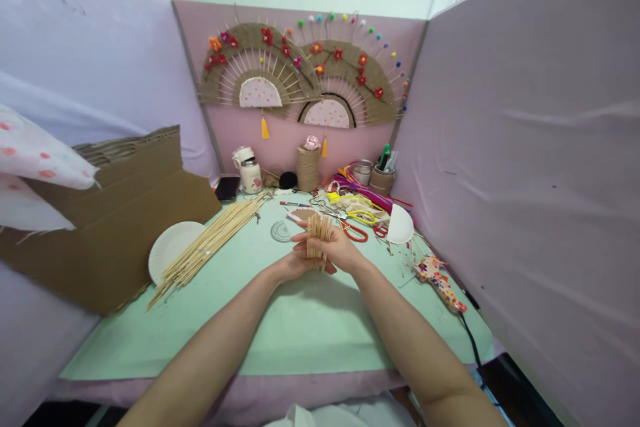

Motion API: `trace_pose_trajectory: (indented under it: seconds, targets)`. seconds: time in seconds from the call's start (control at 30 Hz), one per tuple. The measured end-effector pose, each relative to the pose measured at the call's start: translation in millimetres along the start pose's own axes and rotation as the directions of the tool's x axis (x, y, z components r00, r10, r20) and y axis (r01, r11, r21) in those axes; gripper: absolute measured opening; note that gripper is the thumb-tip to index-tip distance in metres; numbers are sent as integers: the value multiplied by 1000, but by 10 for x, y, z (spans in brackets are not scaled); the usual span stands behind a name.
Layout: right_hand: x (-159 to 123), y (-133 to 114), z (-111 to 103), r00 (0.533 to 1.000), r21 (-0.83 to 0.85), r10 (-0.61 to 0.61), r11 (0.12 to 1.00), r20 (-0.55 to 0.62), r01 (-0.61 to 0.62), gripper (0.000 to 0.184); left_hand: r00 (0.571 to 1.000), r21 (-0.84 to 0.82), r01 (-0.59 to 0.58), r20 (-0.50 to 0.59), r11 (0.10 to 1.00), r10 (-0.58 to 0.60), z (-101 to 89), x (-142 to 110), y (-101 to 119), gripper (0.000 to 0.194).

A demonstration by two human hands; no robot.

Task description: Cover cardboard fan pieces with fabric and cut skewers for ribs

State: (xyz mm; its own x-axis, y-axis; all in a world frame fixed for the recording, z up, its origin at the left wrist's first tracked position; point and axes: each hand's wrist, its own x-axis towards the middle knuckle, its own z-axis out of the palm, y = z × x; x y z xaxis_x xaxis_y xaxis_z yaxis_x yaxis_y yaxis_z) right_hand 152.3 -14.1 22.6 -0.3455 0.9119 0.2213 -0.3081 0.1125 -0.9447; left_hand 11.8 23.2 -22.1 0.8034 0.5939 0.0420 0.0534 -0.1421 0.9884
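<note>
A bundle of short bamboo sticks (319, 235) stands roughly upright between my two hands above the middle of the table. My right hand (344, 250) is wrapped around it from the right, with the thumb across its front. Cupped at the lower end, my left hand (296, 265) holds the bundle from the left and below; part of its fingers is hidden. Just behind the hands are a clear protractor (281, 231) and a small brown card piece (299, 214).
Long bamboo sticks (210, 243) lie at left over a white paper plate (165, 245), beside leaning cardboard (125, 233). Scissors with red handles (354, 232) and yellow handles (363, 217) lie behind my right hand. A flower-patterned glue gun (440, 282) with a cord is at right. Twine (308, 170) stands behind.
</note>
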Motion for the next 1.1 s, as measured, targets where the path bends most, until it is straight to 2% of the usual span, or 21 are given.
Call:
trace_pose_trajectory:
  seconds: [0.23, 0.37, 0.53, 0.67, 0.77, 0.97, 1.1]
  targets:
    - [17, -21, 88, 994, -57, 18, 998, -106, -24, 29, 1000, -34, -5, -11, 999, 5, 27, -17, 29, 29]
    - [3, -48, 85, 996, -114, -4, 993, -86, -6, 29, 999, -23, 20, -48, 1000, -21, 49, -31, 70, 27]
    - [-5, -30, 61, 999, -95, -16, 995, -33, 13, 31, 985, -2, 36, -170, 999, -36, 49, -6, 81, 21]
    - [-6, -9, 54, 1000, -74, 14, 997, -4, -14, 31, 997, -18, 37, -74, 999, -38, 45, -14, 21, 23]
    - [-11, -41, 42, 999, -104, 30, 994, 11, -29, 29, 998, -27, 9, -67, 1000, -11, 51, -24, -43, 26]
    - [-31, -147, -51, 992, -217, -125, 969, -15, 119, 37, 993, -68, 2, -116, 998, -10, 38, 19, -160, 25]
    - [-53, -160, -82, 987, -330, -155, 934, -41, 133, 36, 994, -71, -9, -110, 997, 1, 30, 29, -202, 26]
